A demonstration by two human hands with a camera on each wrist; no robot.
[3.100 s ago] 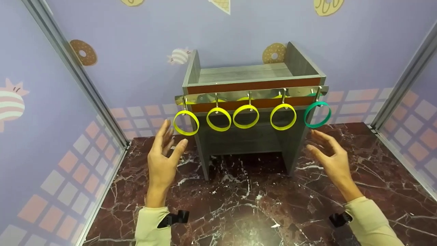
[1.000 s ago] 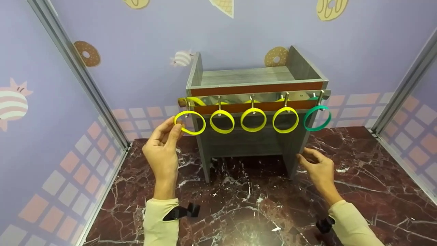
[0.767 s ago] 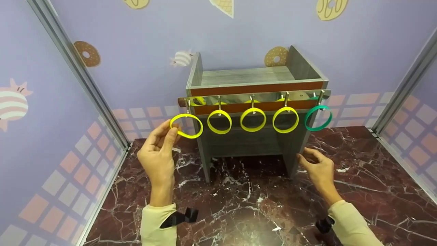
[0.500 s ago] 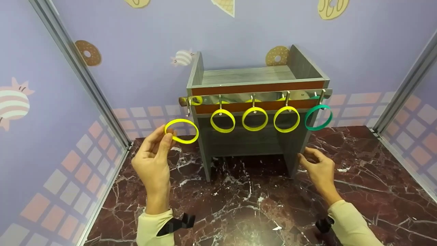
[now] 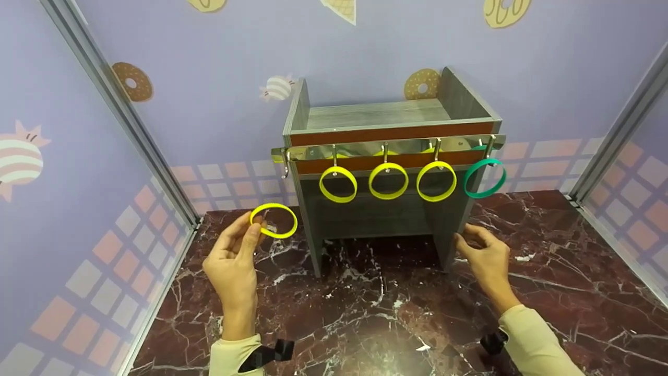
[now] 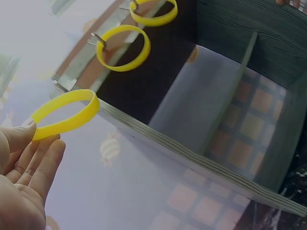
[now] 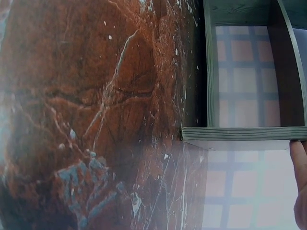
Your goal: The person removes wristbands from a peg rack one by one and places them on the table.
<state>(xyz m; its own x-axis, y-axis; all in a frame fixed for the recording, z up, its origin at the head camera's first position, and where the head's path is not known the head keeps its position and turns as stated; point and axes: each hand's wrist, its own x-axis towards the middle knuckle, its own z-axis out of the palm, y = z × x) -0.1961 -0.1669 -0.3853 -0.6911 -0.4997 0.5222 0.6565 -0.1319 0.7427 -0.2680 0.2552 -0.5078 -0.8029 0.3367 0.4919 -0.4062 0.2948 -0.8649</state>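
My left hand (image 5: 233, 271) pinches a yellow silicone wristband (image 5: 292, 232) between thumb and fingertips, below and left of the shelf's leftmost hook (image 5: 285, 166), which holds nothing. The left wrist view shows the wristband (image 6: 79, 120) sticking out from the thumb, apart from the rail. My right hand (image 5: 488, 260) holds the front edge of the grey shelf's right side panel (image 5: 448, 245), thumb at the edge and fingers by its outer face. In the right wrist view a finger (image 7: 299, 165) touches the panel's edge.
From the metal rail's (image 5: 360, 150) other hooks hang three yellow wristbands (image 5: 388, 197) and a green wristband (image 5: 485, 195) at the right end. The shelf stands on a dark red marbled tabletop (image 5: 360, 324). Patterned purple walls (image 5: 209, 104) rise behind and at both sides.
My left hand has taken the leftmost wristband, drawn it off its hook, and brought it down and toward me. The right hand came to the side panel and has stayed there.
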